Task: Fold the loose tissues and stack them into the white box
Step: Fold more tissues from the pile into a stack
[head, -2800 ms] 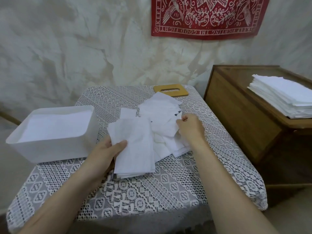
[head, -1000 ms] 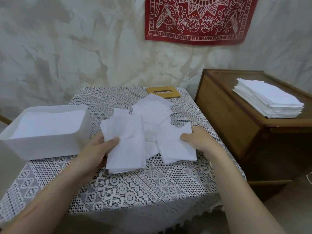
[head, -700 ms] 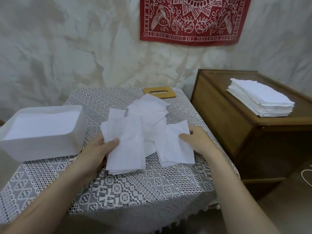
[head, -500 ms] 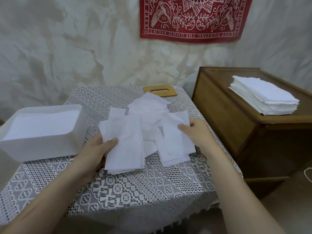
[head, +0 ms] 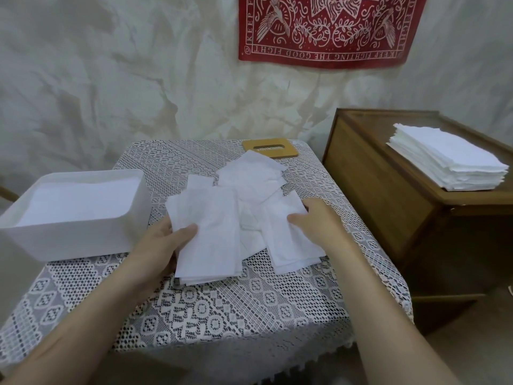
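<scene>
A small stack of folded white tissues point(head: 212, 234) lies on the lace-covered table point(head: 222, 307); my left hand point(head: 162, 247) grips its left edge, thumb on top. To its right lies another tissue point(head: 286, 240) folded to a narrow strip, and my right hand point(head: 319, 225) holds its right edge, thumb on top and fingers beneath. A heap of loose tissues point(head: 252, 179) spreads behind both. The white box point(head: 75, 240) stands at the table's left, holding white tissues inside.
A wooden lid with a slot point(head: 269, 148) lies at the table's far edge. A brown wooden cabinet point(head: 388, 207) stands to the right, carrying a tall stack of tissues point(head: 447, 162). A red patterned cloth point(head: 327, 29) hangs on the wall.
My right hand pulled a tissue from the heap, laid it out to the right, then folded it over into a narrower strip. My left hand kept its grip on the folded stack.
</scene>
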Demonstrator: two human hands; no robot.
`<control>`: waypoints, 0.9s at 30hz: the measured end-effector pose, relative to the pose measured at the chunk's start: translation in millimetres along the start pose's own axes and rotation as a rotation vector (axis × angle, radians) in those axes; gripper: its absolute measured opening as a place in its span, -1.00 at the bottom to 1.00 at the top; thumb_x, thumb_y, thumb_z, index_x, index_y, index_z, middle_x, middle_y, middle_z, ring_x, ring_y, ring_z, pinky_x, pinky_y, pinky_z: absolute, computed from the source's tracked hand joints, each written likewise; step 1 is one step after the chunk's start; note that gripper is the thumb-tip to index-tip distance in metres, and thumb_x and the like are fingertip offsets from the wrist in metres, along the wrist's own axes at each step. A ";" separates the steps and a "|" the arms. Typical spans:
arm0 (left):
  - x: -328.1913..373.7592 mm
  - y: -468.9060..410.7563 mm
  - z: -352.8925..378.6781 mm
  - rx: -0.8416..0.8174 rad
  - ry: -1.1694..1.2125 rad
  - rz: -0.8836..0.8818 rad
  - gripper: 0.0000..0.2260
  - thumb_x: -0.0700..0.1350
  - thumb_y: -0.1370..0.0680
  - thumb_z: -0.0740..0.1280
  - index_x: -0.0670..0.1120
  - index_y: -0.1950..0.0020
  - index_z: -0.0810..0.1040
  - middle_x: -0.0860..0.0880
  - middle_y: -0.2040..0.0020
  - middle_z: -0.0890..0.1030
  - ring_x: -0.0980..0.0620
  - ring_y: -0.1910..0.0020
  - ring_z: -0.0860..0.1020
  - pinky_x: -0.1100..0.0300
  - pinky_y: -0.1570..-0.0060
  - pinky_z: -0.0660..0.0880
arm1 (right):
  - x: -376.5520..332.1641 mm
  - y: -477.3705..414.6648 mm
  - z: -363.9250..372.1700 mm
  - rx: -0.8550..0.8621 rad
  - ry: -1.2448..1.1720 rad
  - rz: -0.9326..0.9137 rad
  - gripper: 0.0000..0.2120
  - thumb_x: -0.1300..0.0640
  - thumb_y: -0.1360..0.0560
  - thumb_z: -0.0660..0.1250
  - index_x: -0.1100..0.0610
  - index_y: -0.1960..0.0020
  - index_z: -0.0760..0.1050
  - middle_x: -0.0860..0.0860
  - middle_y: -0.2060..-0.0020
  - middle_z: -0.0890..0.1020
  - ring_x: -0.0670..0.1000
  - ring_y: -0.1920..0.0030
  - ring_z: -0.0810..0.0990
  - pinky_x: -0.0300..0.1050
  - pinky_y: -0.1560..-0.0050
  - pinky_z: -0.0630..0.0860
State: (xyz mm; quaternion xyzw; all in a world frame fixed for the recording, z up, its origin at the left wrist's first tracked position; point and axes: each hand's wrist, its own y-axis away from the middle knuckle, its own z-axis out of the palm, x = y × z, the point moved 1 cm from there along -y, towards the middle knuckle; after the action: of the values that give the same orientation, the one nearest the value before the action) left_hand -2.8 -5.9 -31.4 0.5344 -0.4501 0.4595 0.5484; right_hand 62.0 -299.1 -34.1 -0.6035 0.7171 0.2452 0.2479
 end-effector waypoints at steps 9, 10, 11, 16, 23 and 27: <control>2.6 1.8 1.1 0.012 -0.011 0.004 -0.79 -0.14 -0.67 0.31 0.03 -0.28 0.58 0.06 -0.10 0.75 0.03 -0.01 0.74 0.06 0.06 0.63 | -8.5 10.4 -13.2 0.012 -0.663 -0.058 -0.88 0.21 -0.61 0.34 0.03 -0.08 0.60 0.02 0.03 0.73 0.04 0.07 0.72 -0.04 0.16 0.66; 3.1 2.3 2.1 0.011 -0.006 0.006 -0.80 -0.15 -0.67 0.31 0.04 -0.26 0.58 0.06 -0.09 0.75 0.04 0.00 0.74 0.08 0.09 0.63 | -9.8 11.3 -11.9 0.015 -0.717 -0.034 -0.88 0.21 -0.62 0.35 0.02 -0.06 0.60 0.03 0.05 0.73 0.04 0.09 0.73 -0.04 0.18 0.67; 3.4 2.6 2.9 0.009 -0.001 0.006 -0.80 -0.15 -0.67 0.31 0.05 -0.25 0.58 0.07 -0.08 0.75 0.04 0.01 0.74 0.11 0.13 0.64 | -11.0 11.3 -9.7 0.017 -0.749 -0.016 -0.89 0.21 -0.62 0.35 0.03 -0.07 0.60 0.03 0.05 0.73 0.06 0.08 0.73 -0.02 0.17 0.68; 3.3 3.5 3.5 0.013 0.005 0.010 -0.81 -0.16 -0.66 0.31 0.04 -0.25 0.58 0.08 -0.07 0.76 0.04 0.00 0.74 0.13 0.14 0.64 | -4.8 2.9 7.9 0.015 -0.440 -0.050 -0.88 0.16 -0.62 0.30 0.11 -0.03 0.62 -0.02 0.19 0.68 0.10 0.19 0.64 -0.11 0.24 0.45; 2.0 1.8 1.0 0.006 0.014 0.005 -0.79 -0.17 -0.66 0.31 0.05 -0.25 0.57 0.05 -0.10 0.75 0.00 -0.05 0.73 -0.06 -0.10 0.60 | -1.6 -0.6 7.7 0.060 -0.303 -0.049 -0.88 0.09 -0.56 0.34 0.10 0.01 0.63 0.03 0.15 0.71 0.21 0.07 0.66 -0.06 0.19 0.41; 2.1 1.3 1.6 0.004 0.010 0.010 -0.79 -0.17 -0.66 0.31 0.05 -0.26 0.57 0.06 -0.10 0.75 0.02 -0.04 0.73 -0.01 -0.05 0.60 | -4.5 1.9 6.9 -0.015 -0.434 0.012 -0.89 0.13 -0.57 0.39 0.15 -0.01 0.65 0.11 0.07 0.72 0.17 0.08 0.69 -0.06 0.14 0.51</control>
State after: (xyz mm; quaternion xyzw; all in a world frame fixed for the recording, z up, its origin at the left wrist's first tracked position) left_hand -3.7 -7.5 -29.1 0.5306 -0.4493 0.4658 0.5473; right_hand 61.3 -290.9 -36.3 -0.5341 0.6484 0.3763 0.3907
